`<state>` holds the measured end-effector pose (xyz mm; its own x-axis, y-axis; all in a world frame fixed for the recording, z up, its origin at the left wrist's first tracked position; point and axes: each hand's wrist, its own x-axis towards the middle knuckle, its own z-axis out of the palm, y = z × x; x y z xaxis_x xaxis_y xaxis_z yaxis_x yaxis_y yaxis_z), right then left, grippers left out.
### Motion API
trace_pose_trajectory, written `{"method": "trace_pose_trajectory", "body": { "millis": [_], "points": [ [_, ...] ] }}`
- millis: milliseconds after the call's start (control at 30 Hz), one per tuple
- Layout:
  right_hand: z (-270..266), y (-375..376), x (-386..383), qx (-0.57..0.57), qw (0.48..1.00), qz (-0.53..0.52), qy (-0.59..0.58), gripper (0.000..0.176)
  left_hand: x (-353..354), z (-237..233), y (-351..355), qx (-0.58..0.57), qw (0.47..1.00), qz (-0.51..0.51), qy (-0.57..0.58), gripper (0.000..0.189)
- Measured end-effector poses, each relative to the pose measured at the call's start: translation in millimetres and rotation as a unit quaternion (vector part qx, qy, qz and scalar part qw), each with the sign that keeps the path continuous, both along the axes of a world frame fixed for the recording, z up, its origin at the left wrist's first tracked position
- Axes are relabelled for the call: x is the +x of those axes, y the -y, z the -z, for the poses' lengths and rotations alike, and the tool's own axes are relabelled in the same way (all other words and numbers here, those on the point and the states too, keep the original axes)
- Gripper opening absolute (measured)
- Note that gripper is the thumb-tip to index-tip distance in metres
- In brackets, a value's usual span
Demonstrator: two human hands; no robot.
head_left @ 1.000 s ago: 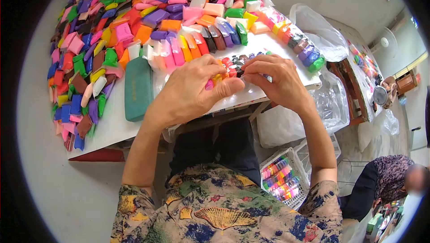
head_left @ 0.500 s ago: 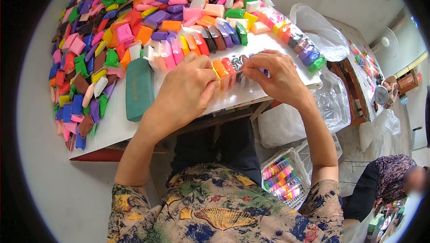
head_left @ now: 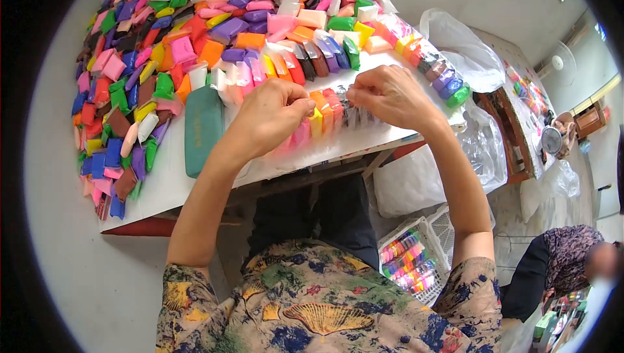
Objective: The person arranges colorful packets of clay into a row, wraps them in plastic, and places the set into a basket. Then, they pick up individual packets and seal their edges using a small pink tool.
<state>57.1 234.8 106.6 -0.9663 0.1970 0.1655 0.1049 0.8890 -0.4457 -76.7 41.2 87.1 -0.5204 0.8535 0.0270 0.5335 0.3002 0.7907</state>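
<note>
In the head view, a clear plastic bag [head_left: 325, 114] lies at the table's front edge, holding a row of small wrapped packets in pink, yellow, orange, red and dark colours. My left hand [head_left: 272, 117] is closed in a pinch at the bag's upper edge, near the yellow packet. Thumb and fingers of my right hand [head_left: 392, 97] pinch the film above the dark packets. The bag's right end is partly hidden under that hand. Just behind lies another row of coloured packets [head_left: 294, 67]. A green pouch [head_left: 203, 133] sits left of my left hand.
A large heap of coloured packets [head_left: 181, 47] covers the table's left and back. A filled bag [head_left: 429, 60] lies along the right side. Clear plastic bags [head_left: 478, 148] hang beside the table. Below stands a white crate [head_left: 426, 242] with packed rows. A person [head_left: 552, 262] is at lower right.
My hands have shifted slightly, the right one up and left. More of the bag's pink and yellow packets show between and below my hands.
</note>
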Motion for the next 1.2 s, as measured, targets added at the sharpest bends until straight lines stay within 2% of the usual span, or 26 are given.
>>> {"method": "trace_pose_trajectory", "body": {
  "millis": [100, 233, 433, 500, 700, 800, 833, 900, 1033, 1200],
  "points": [
    [1, -1, -7, -0.008, 1.0, 0.009, 0.01, 0.032, -3, 0, -2, 0.003, 1.0, -0.008, -0.01, 0.021],
    [2, 2, -13, 0.04, 0.999, 0.018, 0.011, 0.032, -1, -1, -4, 0.009, 0.998, -0.017, -0.063, 0.021],
    [-6, 5, -21, 0.072, 0.995, 0.021, 0.063, 0.03, -5, -8, -10, -0.046, 0.988, -0.021, -0.143, 0.021],
    [-7, 5, -25, 0.099, 0.992, 0.019, 0.077, 0.03, -10, -6, -11, -0.04, 0.994, -0.014, -0.101, 0.022],
    [-9, 3, -38, 0.118, 0.984, 0.022, 0.132, 0.057, -16, -11, -18, -0.094, 0.991, -0.006, -0.093, 0.023],
    [-1, -1, -42, 0.163, 0.984, -0.012, 0.065, 0.072, -17, -14, -20, -0.126, 0.99, -0.009, -0.064, 0.025],
    [-2, -1, -43, 0.161, 0.984, -0.011, 0.076, 0.071, -17, -14, -20, -0.139, 0.989, -0.009, -0.054, 0.026],
    [-5, 0, -43, 0.158, 0.982, -0.008, 0.099, 0.069, -17, -12, -20, -0.117, 0.987, -0.004, -0.113, 0.027],
    [-7, -11, -45, 0.111, 0.985, -0.03, 0.125, 0.053, -14, -12, -13, -0.101, 0.978, 0.0, -0.18, 0.028],
    [-11, -17, -42, 0.029, 0.988, -0.045, 0.144, 0.038, -26, -5, -10, -0.084, 0.99, 0.029, -0.111, 0.029]
  ]
}}
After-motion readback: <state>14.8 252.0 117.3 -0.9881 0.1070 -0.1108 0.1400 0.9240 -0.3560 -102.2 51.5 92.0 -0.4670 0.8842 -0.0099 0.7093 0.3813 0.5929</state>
